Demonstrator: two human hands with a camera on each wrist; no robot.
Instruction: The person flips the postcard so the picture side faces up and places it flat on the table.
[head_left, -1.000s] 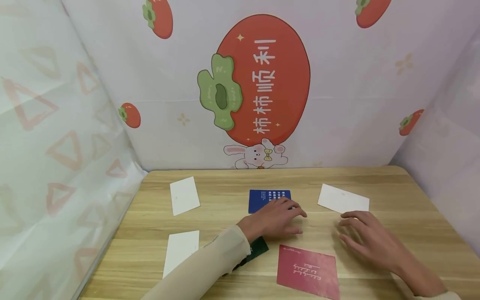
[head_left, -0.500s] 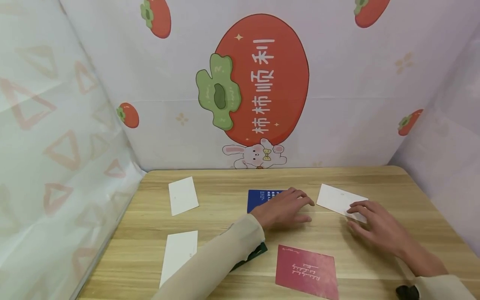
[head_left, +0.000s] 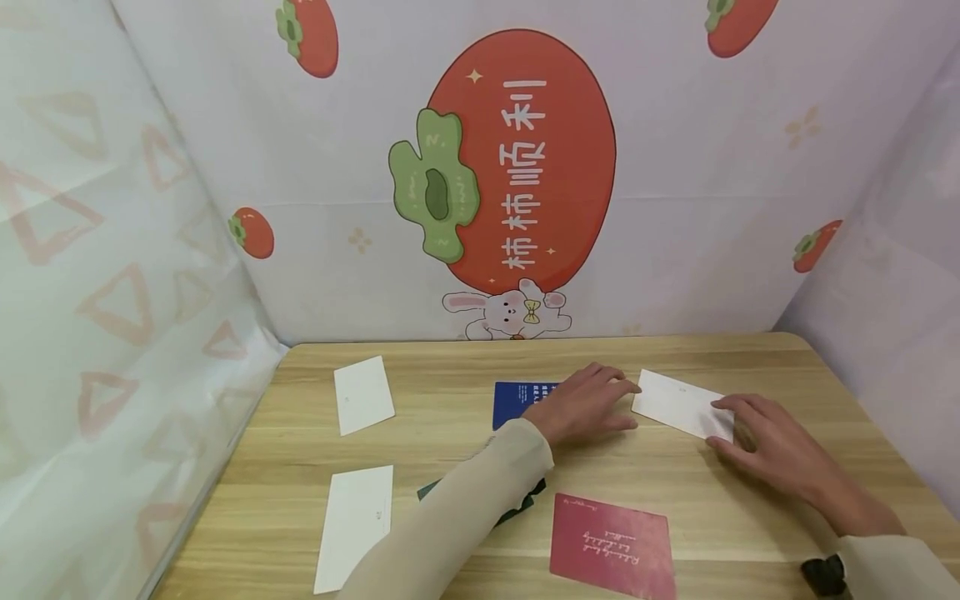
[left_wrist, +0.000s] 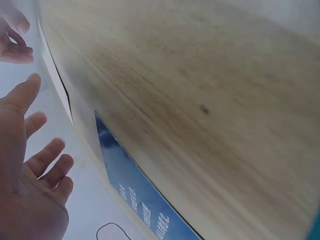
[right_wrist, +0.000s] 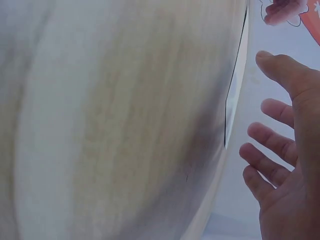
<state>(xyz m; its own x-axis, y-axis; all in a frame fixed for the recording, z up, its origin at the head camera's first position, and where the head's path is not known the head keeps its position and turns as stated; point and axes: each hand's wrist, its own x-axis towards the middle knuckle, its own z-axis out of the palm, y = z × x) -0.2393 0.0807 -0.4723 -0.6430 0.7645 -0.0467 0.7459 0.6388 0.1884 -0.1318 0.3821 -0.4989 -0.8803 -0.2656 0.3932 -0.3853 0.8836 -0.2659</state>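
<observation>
Left hand (head_left: 585, 406) and right hand (head_left: 772, 452), apart, either side of a white card (head_left: 678, 406)
Both are relaxed; the white card lies at two o'clock on the worktop (head_left: 446, 375), blue card (head_left: 517, 402) at nine o'clock from it.

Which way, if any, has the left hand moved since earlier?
Yes: in the head view, against the blue card, the left hand has shifted right and slightly forward.

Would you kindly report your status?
Left hand left of white card, right hand at its right end, contact unclear. Card flat on table. Nothing visibly blocking.
</observation>
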